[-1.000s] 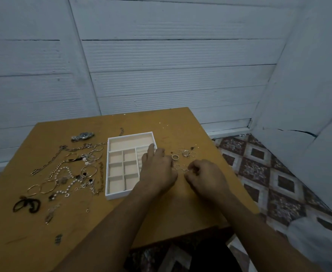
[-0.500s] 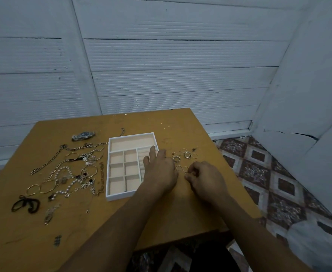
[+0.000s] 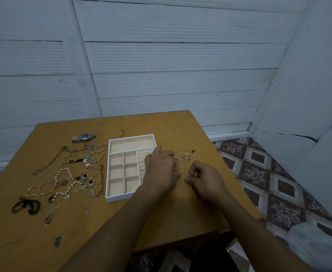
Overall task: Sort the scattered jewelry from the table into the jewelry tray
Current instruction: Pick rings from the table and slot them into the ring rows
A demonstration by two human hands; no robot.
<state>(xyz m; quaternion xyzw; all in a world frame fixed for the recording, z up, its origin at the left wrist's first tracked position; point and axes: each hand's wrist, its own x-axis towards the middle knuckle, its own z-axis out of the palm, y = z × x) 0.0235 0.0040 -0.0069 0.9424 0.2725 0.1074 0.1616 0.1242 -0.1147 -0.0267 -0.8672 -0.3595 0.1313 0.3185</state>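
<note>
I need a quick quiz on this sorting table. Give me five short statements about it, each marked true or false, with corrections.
1. The wristwatch lies inside the jewelry tray. False: it lies on the table, beyond the tray's far left corner.
2. The loose rings lie on the table right of the tray. True.
3. The pearl strand is right of the tray. False: it is left of it.
4. The tray's long far compartment holds nothing. True.
5. The left hand is over the tray's right side. True.

White plank wall [image 3: 161,75] behind; cracked white panel [image 3: 298,122] right; brown patterned tile floor [image 3: 259,173] below.
</note>
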